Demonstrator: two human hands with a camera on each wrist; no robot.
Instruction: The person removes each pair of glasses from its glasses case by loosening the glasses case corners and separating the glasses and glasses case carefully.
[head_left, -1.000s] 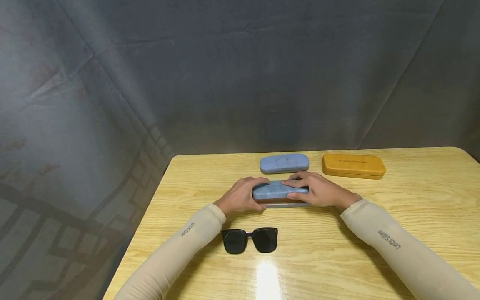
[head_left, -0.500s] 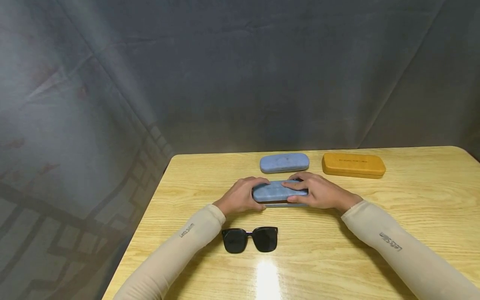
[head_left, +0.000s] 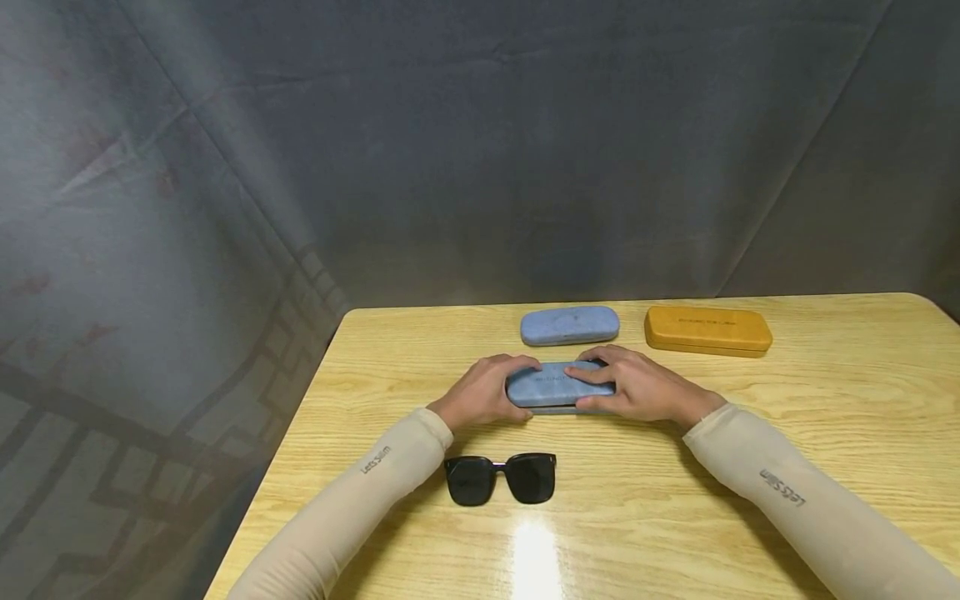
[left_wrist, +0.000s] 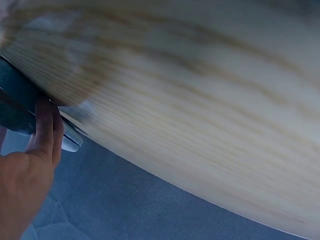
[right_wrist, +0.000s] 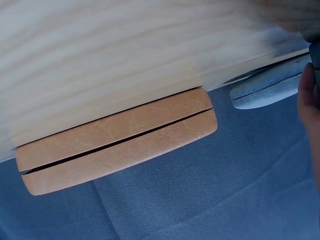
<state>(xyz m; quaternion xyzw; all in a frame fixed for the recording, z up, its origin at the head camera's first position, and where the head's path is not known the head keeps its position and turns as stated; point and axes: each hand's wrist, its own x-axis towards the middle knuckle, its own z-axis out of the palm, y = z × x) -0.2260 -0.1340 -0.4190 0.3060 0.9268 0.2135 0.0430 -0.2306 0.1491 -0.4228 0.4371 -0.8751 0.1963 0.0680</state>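
Grey cloth (head_left: 525, 150) hangs behind one pale wooden table (head_left: 847, 392). On it, the left hand (head_left: 491, 390) and the right hand (head_left: 633, 385) are curled around the two ends of the nearer blue case (head_left: 551, 388), which is nearly closed; black sunglasses (head_left: 517, 477) lie in front.

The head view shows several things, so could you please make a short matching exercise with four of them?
1. sunglasses
2. orange case
3. left hand
4. table

A. wood-grained
B. gripping the left end of the nearer blue case
C. black
D. right of the farther blue case

Pairs: 1-C, 2-D, 3-B, 4-A
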